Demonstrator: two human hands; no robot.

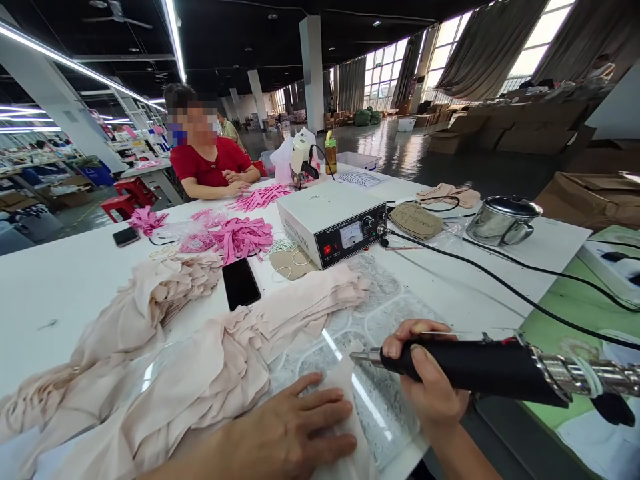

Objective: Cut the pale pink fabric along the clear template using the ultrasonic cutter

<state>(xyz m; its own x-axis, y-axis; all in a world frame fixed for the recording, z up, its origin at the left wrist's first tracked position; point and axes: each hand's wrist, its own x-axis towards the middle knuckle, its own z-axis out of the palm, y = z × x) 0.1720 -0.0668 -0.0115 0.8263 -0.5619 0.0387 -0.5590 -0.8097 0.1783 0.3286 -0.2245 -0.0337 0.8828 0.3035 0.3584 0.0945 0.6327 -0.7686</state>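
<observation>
My right hand is wrapped around the black barrel of a handheld ultrasonic cutter. Its metal tip points left and meets the edge of a thin beige fabric piece. My left hand lies flat on that piece, fingers stretched out and holding nothing. Beneath the fabric is a clear sheet with curved outlines. Just beyond my left hand, a stack of beige fabric pieces runs across the table. Farther left lies another beige pile.
A white control box with a dial stands mid-table, a black cable running rightward from it. Around it are a phone, pink strips and a steel mug. Across the table sits a person in red.
</observation>
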